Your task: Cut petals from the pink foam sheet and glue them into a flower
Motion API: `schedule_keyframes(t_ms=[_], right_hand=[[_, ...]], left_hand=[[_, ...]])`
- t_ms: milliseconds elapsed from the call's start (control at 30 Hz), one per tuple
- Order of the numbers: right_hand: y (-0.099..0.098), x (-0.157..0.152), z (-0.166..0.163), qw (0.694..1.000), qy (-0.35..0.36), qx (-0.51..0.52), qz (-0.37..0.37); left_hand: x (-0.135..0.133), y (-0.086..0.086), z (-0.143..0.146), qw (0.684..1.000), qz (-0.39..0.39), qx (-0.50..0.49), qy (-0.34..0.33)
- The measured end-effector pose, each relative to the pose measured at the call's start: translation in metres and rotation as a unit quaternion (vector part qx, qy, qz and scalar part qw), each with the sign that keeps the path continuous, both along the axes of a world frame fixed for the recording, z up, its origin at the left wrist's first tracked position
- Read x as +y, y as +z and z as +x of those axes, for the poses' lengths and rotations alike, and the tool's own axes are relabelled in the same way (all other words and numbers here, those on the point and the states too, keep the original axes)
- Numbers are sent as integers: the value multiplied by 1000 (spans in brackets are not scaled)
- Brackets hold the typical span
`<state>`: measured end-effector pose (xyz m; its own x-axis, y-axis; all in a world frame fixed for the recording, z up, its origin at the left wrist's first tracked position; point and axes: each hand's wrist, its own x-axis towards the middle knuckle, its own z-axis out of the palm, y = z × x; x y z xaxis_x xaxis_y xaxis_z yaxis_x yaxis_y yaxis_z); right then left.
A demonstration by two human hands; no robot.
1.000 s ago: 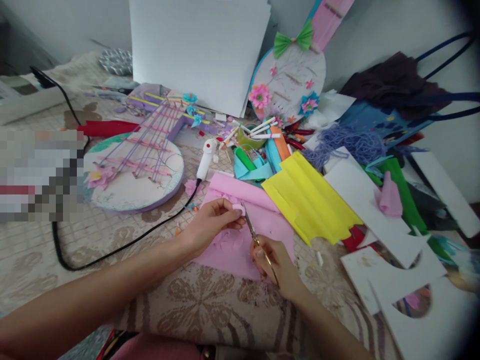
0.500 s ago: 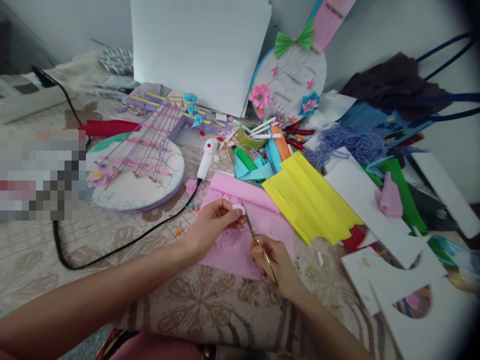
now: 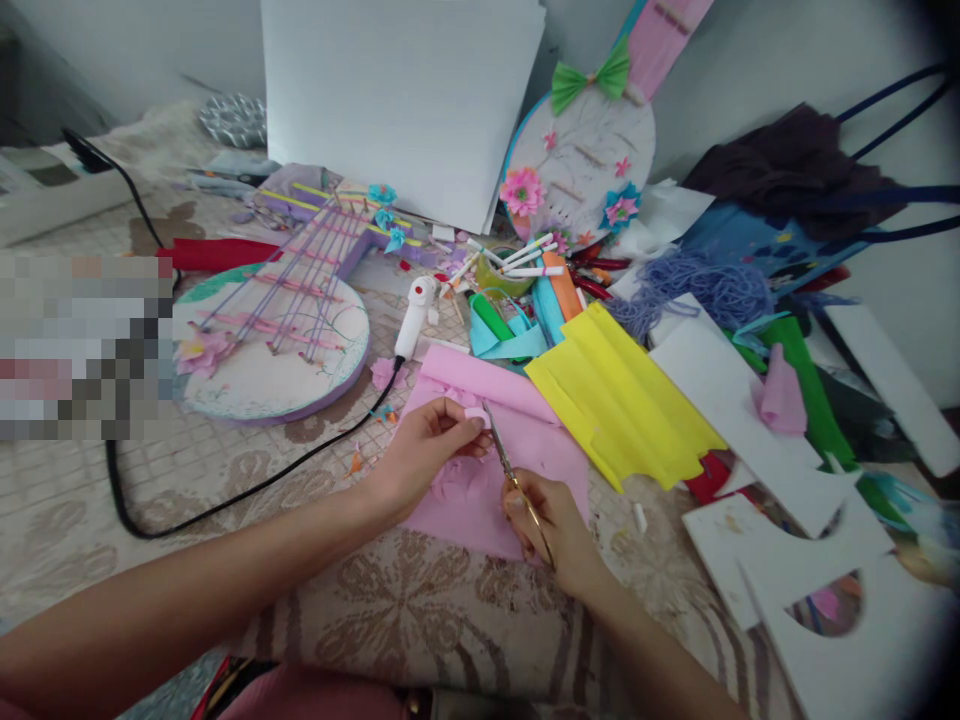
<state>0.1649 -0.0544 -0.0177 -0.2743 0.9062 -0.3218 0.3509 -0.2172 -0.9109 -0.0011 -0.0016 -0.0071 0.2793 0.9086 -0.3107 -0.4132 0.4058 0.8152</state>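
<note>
Between the thumb and fingers of my left hand (image 3: 442, 435) is a small piece of pink paper (image 3: 477, 414). My right hand (image 3: 551, 515) grips a pair of gold-handled scissors (image 3: 504, 458), whose blade tips point up and left and meet the edge of the small piece. Both hands are above a sheet of pink crepe paper (image 3: 555, 480), partly rolled at its far side. Scraps of pink lie on the sheet, partly hidden under my left hand.
A white glue gun (image 3: 414, 318) trails a black cord leftward. A decorated paper lute (image 3: 277, 350) lies at left; another (image 3: 577, 150) leans against the wall. Yellow crepe paper (image 3: 626, 395), blue yarn (image 3: 705, 290) and cut white boards (image 3: 862, 630) crowd the right.
Hardly anything differs. My hands, the small pink piece and the scissors keep nearly the same position; the view shifts very slightly.
</note>
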Motion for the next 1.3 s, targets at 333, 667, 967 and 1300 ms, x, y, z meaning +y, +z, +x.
schedule_keyframes(t_ms=[333, 667, 967, 1300], right_hand=[[4, 0, -1, 1000, 4, 0, 9], [1, 0, -1, 1000, -2, -3, 4], [0, 0, 0, 1000, -2, -15, 3], [1, 0, -1, 1000, -11, -8, -10]], left_hand=[[0, -1, 0, 1000, 2, -4, -1], [0, -4, 0, 1000, 14, -2, 8], [-1, -3, 1, 1000, 11, 1, 9], [1, -3, 0, 1000, 6, -8, 5]])
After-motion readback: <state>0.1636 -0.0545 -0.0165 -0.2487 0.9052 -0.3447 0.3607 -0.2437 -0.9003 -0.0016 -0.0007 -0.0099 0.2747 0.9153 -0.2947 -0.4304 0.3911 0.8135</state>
